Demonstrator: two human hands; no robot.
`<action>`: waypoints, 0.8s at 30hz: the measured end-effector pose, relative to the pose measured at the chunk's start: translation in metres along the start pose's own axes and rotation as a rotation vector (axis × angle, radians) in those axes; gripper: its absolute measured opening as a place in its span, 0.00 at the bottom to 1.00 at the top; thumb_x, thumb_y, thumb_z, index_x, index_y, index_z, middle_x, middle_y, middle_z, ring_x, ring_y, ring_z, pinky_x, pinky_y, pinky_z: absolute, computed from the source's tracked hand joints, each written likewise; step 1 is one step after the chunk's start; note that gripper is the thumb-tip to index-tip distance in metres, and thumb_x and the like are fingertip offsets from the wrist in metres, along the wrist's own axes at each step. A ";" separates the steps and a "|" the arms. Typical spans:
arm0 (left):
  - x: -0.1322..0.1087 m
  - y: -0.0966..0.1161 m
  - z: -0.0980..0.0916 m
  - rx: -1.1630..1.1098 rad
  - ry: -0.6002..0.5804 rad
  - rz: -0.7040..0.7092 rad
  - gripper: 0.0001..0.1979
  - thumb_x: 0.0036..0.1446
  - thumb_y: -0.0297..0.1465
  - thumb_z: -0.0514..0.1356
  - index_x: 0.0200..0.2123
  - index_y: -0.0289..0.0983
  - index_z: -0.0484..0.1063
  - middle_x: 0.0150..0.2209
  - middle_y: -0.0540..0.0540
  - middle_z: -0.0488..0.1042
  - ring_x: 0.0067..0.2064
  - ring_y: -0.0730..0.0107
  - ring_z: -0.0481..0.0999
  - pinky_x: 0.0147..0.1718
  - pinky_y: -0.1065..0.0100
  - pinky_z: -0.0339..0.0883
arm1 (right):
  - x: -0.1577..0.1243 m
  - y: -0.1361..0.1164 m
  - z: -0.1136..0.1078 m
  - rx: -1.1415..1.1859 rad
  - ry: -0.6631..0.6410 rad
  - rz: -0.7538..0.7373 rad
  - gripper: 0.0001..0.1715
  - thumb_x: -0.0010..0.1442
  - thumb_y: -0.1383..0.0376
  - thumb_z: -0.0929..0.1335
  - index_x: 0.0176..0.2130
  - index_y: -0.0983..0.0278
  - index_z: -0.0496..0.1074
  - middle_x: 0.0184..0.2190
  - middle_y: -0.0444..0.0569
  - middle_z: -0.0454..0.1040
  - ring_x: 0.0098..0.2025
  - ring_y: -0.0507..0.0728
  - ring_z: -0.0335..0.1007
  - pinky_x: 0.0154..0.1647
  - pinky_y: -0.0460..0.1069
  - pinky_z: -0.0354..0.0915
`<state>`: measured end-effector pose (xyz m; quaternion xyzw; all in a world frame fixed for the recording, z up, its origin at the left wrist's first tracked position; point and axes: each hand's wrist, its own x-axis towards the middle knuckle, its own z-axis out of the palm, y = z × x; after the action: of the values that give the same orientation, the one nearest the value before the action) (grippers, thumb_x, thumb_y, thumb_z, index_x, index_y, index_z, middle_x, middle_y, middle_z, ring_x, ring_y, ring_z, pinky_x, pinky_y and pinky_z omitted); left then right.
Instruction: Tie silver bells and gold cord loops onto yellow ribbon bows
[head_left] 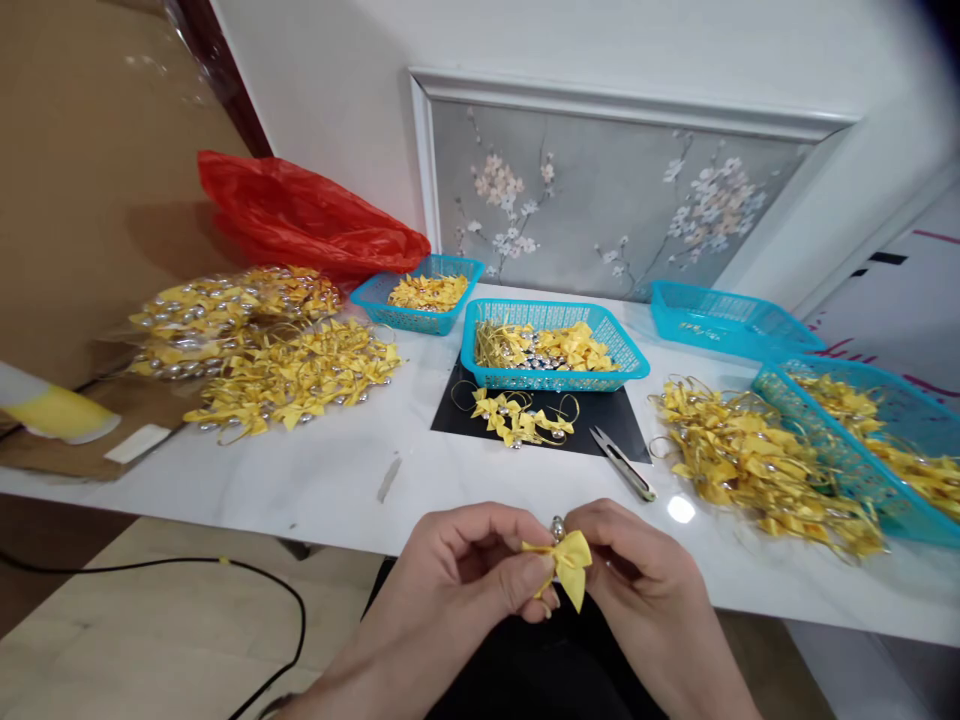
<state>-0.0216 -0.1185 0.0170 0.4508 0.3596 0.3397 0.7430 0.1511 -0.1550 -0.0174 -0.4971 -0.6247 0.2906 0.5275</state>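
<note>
A yellow bow [568, 565] with a small silver bell [557, 524] at its top sits low in the frame, just below centre, held off the table over the person's dark lap. The left hand [465, 565] pinches the bow's left wing between thumb and fingers; the right hand [637, 570] pinches the right side, fingers curled in, both hands meeting at the bow. Just above the hands lies the near edge of a white, marble-look table [337, 480] with a glossy top. At centre frame a black mat [600, 415] carries a few finished bows [517, 415], with snips [622, 462] lying at its lower right corner. Behind the mat stands a blue basket [555, 375] holding bows and bells. A second basket [427, 315] of yellow pieces is to the upper left of it, a third [731, 320] to the upper right, and a fourth [870, 440] at the right edge, filled with bows. A loose pile [757, 460] of bows lies beside that one; a larger pile [292, 375] spreads at left, with bagged bows [217, 310] behind it. A red bag [300, 215] rests at upper left against a white wall [337, 90], which bears a grey blossom panel [600, 200]. Cardboard [82, 180] fills the far left. A black cable [262, 590] crosses the pale floor at lower left.
</note>
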 end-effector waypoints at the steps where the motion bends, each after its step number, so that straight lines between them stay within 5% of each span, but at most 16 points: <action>1: 0.000 0.000 0.000 0.007 0.001 0.002 0.05 0.53 0.32 0.70 0.32 0.37 0.80 0.24 0.53 0.77 0.26 0.80 0.73 0.31 0.78 0.67 | 0.000 0.000 0.000 -0.005 -0.003 -0.008 0.13 0.62 0.73 0.65 0.31 0.59 0.75 0.28 0.42 0.72 0.29 0.50 0.69 0.28 0.42 0.64; 13: 0.002 0.001 0.001 0.113 0.015 0.025 0.04 0.55 0.31 0.68 0.32 0.36 0.79 0.24 0.52 0.76 0.27 0.78 0.72 0.31 0.76 0.68 | 0.001 -0.007 -0.001 -0.101 0.059 -0.175 0.16 0.61 0.76 0.64 0.34 0.60 0.78 0.28 0.45 0.74 0.28 0.51 0.72 0.26 0.42 0.67; 18: 0.003 0.001 0.003 -0.001 -0.063 0.009 0.17 0.56 0.32 0.68 0.49 0.43 0.74 0.31 0.53 0.77 0.31 0.75 0.75 0.30 0.74 0.70 | -0.001 -0.007 -0.005 -0.103 0.040 -0.191 0.16 0.62 0.75 0.64 0.35 0.60 0.77 0.29 0.46 0.73 0.28 0.51 0.71 0.26 0.42 0.68; 24: 0.004 0.003 0.004 -0.019 -0.096 -0.036 0.11 0.54 0.33 0.69 0.40 0.36 0.77 0.30 0.52 0.76 0.30 0.78 0.72 0.33 0.75 0.68 | -0.001 -0.008 -0.006 -0.074 0.071 -0.190 0.16 0.61 0.76 0.64 0.35 0.59 0.78 0.29 0.45 0.74 0.28 0.51 0.72 0.26 0.42 0.68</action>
<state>-0.0170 -0.1155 0.0204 0.4531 0.3283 0.3078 0.7695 0.1539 -0.1601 -0.0090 -0.4648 -0.6603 0.1981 0.5557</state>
